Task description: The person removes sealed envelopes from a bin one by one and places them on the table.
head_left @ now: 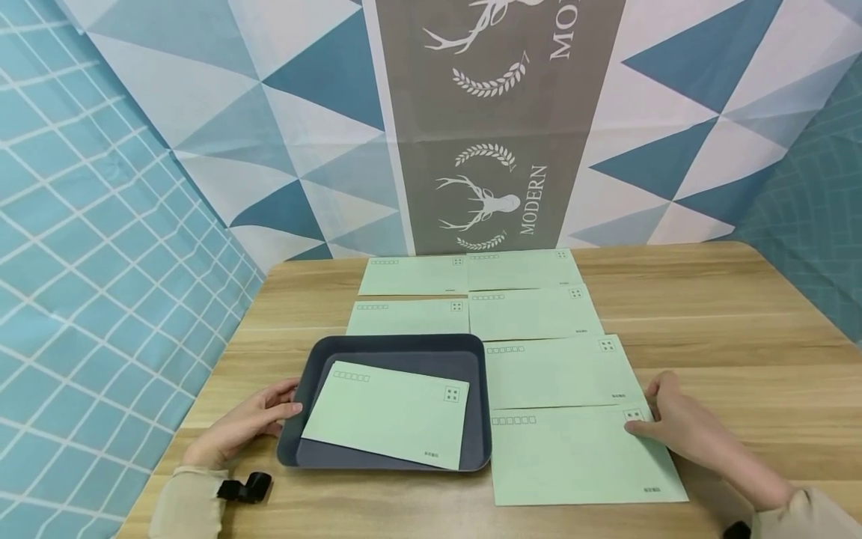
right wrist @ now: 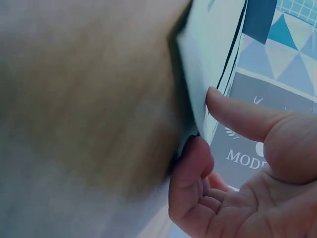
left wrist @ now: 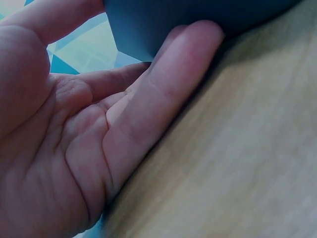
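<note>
A dark blue-grey tray (head_left: 397, 343) sits on the table's left half, with a pale green envelope (head_left: 387, 415) lying askew inside it. My left hand (head_left: 252, 419) grips the tray's left side, thumb near the rim; in the left wrist view its fingers (left wrist: 173, 74) reach against the tray's dark wall (left wrist: 143, 25). On the right, my right hand (head_left: 683, 423) pinches the right edge of the nearest envelope (head_left: 582, 457). In the right wrist view the thumb (right wrist: 237, 114) lies on the envelope's face (right wrist: 193, 74), and a curled finger is at its edge.
Several more green envelopes are laid in two columns behind and beside the tray, such as one (head_left: 552, 374) just beyond the held one and one (head_left: 414, 275) at the back. A patterned cloth (head_left: 485, 127) hangs behind the wooden table (head_left: 741, 329).
</note>
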Demonstrator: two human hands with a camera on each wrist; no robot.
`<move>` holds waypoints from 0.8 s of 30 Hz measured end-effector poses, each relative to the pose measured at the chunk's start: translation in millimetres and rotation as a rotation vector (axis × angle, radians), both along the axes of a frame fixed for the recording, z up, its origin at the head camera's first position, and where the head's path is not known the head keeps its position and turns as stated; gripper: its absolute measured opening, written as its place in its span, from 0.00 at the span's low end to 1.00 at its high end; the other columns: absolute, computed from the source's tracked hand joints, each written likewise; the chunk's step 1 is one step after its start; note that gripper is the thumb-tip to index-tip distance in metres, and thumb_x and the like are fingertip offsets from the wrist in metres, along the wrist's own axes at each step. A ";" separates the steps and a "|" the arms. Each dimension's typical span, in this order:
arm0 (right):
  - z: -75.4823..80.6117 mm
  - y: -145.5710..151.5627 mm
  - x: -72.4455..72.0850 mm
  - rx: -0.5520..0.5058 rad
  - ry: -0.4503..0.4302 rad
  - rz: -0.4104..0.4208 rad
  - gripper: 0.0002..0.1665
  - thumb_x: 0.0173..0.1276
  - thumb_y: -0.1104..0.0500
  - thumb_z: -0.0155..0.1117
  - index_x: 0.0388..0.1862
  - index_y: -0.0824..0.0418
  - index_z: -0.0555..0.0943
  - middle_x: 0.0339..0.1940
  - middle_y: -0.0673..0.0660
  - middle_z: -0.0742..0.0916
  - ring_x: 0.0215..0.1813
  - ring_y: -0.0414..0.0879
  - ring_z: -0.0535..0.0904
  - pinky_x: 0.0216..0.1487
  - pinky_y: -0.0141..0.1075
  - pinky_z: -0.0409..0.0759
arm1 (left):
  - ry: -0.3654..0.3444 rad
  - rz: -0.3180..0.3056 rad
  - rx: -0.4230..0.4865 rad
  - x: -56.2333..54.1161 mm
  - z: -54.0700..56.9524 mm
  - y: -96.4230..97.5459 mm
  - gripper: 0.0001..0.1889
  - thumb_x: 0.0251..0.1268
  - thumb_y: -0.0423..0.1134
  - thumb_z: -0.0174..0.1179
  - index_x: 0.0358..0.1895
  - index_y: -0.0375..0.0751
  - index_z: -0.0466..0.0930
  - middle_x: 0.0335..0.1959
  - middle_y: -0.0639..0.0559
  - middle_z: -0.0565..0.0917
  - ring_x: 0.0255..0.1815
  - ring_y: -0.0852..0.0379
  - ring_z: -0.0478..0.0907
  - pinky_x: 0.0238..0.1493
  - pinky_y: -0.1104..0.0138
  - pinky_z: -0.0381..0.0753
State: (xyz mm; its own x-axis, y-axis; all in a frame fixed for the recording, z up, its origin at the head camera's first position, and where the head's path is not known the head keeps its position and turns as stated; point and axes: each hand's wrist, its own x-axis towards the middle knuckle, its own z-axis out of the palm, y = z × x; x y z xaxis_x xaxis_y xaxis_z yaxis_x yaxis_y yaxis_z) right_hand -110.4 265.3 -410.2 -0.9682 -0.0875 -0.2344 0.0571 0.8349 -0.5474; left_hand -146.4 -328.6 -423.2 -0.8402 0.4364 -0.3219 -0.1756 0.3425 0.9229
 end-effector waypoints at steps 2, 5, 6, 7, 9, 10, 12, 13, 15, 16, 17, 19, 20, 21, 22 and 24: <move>-0.8 0.1 0.5 0.007 0.008 0.009 0.35 0.54 0.51 0.68 0.42 0.68 0.56 0.21 0.53 0.69 0.23 0.43 0.65 0.20 0.29 0.59 | -0.003 0.002 -0.002 0.2 -0.1 0.1 0.34 0.69 0.38 0.46 0.69 0.26 0.38 0.60 0.30 0.61 0.45 0.51 0.78 0.42 0.57 0.81; -1.4 0.5 1.1 0.016 0.020 0.018 0.35 0.53 0.51 0.68 0.42 0.67 0.56 0.20 0.52 0.68 0.22 0.43 0.65 0.20 0.29 0.59 | -0.004 0.006 -0.007 0.3 0.1 0.4 0.35 0.69 0.38 0.46 0.69 0.26 0.38 0.60 0.30 0.61 0.45 0.52 0.78 0.41 0.57 0.81; -1.3 0.4 1.3 0.020 0.019 0.020 0.34 0.54 0.50 0.68 0.42 0.67 0.57 0.20 0.52 0.68 0.22 0.43 0.65 0.20 0.29 0.59 | -0.005 0.006 -0.006 0.3 0.2 0.5 0.35 0.69 0.39 0.46 0.69 0.26 0.38 0.60 0.30 0.61 0.45 0.52 0.78 0.41 0.57 0.81; -1.2 0.3 1.4 0.023 0.015 0.022 0.34 0.54 0.50 0.68 0.42 0.67 0.57 0.20 0.52 0.68 0.22 0.43 0.65 0.20 0.29 0.59 | -0.004 0.006 -0.007 0.3 0.4 0.6 0.35 0.69 0.39 0.46 0.69 0.26 0.38 0.60 0.30 0.61 0.45 0.52 0.78 0.41 0.57 0.81; -0.5 -0.4 1.0 0.036 0.007 0.026 0.31 0.55 0.51 0.67 0.40 0.66 0.59 0.20 0.52 0.69 0.23 0.43 0.65 0.20 0.30 0.60 | -0.004 0.003 -0.004 0.3 0.6 0.6 0.34 0.69 0.38 0.46 0.69 0.26 0.38 0.60 0.31 0.62 0.45 0.51 0.78 0.41 0.57 0.81; 0.1 -0.8 0.7 0.051 0.002 0.032 0.30 0.55 0.50 0.67 0.39 0.66 0.60 0.20 0.52 0.69 0.23 0.44 0.65 0.21 0.30 0.60 | -0.004 0.001 -0.002 0.5 0.3 0.5 0.34 0.69 0.38 0.46 0.69 0.26 0.39 0.59 0.31 0.62 0.44 0.50 0.78 0.41 0.57 0.81; 1.7 -2.3 -0.4 0.088 -0.001 0.049 0.25 0.56 0.50 0.66 0.36 0.65 0.64 0.20 0.53 0.70 0.24 0.44 0.65 0.23 0.31 0.60 | -0.005 0.000 0.002 1.0 -0.1 0.3 0.34 0.69 0.38 0.46 0.69 0.26 0.38 0.59 0.32 0.63 0.44 0.50 0.79 0.41 0.57 0.81; 2.4 -3.1 -1.0 0.109 -0.001 0.057 0.23 0.57 0.50 0.65 0.35 0.65 0.65 0.20 0.53 0.71 0.25 0.44 0.65 0.23 0.31 0.60 | -0.002 0.000 0.003 0.9 -0.4 0.3 0.34 0.69 0.38 0.46 0.69 0.26 0.39 0.59 0.33 0.64 0.44 0.50 0.78 0.40 0.56 0.81; 3.8 -5.2 -1.6 0.152 -0.003 0.071 0.20 0.58 0.50 0.64 0.31 0.64 0.68 0.20 0.53 0.71 0.25 0.44 0.65 0.23 0.32 0.60 | -0.002 0.000 0.003 0.7 -0.7 0.3 0.34 0.69 0.38 0.46 0.69 0.26 0.38 0.59 0.33 0.64 0.44 0.51 0.78 0.40 0.56 0.81; 4.4 -6.3 -1.6 0.173 -0.001 0.077 0.19 0.58 0.50 0.64 0.30 0.63 0.69 0.20 0.52 0.71 0.25 0.44 0.65 0.23 0.32 0.60 | -0.002 0.000 0.002 0.4 -0.9 0.3 0.35 0.69 0.39 0.45 0.69 0.26 0.38 0.59 0.32 0.63 0.44 0.51 0.78 0.40 0.56 0.81; 4.8 -7.3 -1.4 0.186 -0.002 0.080 0.18 0.58 0.50 0.63 0.29 0.62 0.69 0.19 0.52 0.72 0.24 0.44 0.66 0.23 0.32 0.61 | -0.002 0.001 0.001 0.2 -1.0 0.2 0.35 0.69 0.39 0.45 0.69 0.26 0.38 0.59 0.32 0.63 0.44 0.51 0.79 0.39 0.56 0.81; 5.4 -9.0 -0.7 0.203 -0.002 0.080 0.17 0.58 0.51 0.63 0.29 0.62 0.70 0.18 0.52 0.72 0.23 0.44 0.65 0.23 0.32 0.60 | -0.001 0.001 -0.001 -0.5 -1.2 0.0 0.35 0.69 0.39 0.45 0.69 0.26 0.37 0.60 0.31 0.62 0.44 0.51 0.79 0.39 0.56 0.81; 5.8 -10.0 -0.1 0.211 0.000 0.080 0.17 0.59 0.51 0.63 0.28 0.62 0.70 0.18 0.52 0.71 0.23 0.44 0.65 0.23 0.32 0.60 | -0.002 0.001 0.000 -0.6 -1.2 -0.2 0.35 0.69 0.39 0.45 0.69 0.26 0.37 0.60 0.30 0.61 0.44 0.51 0.79 0.39 0.56 0.81; 6.2 -11.0 0.5 0.217 0.003 0.079 0.16 0.59 0.51 0.62 0.28 0.62 0.70 0.17 0.52 0.71 0.23 0.44 0.65 0.23 0.32 0.60 | 0.000 0.001 0.000 -0.8 -1.4 -0.4 0.35 0.69 0.39 0.45 0.69 0.25 0.37 0.61 0.30 0.61 0.44 0.50 0.79 0.39 0.56 0.81; 6.9 -11.8 1.1 0.222 0.009 0.080 0.17 0.60 0.51 0.62 0.28 0.62 0.70 0.17 0.52 0.70 0.23 0.44 0.65 0.23 0.33 0.60 | 0.000 0.001 0.002 -0.9 -1.5 -0.6 0.35 0.69 0.39 0.45 0.69 0.25 0.37 0.61 0.29 0.60 0.44 0.50 0.79 0.40 0.56 0.81; 9.3 -14.4 2.1 0.235 0.017 0.083 0.17 0.61 0.50 0.61 0.29 0.62 0.69 0.17 0.52 0.69 0.22 0.44 0.64 0.22 0.33 0.59 | 0.001 0.006 0.000 -0.7 -1.8 -1.1 0.35 0.69 0.39 0.45 0.69 0.25 0.37 0.61 0.28 0.59 0.44 0.50 0.79 0.40 0.56 0.81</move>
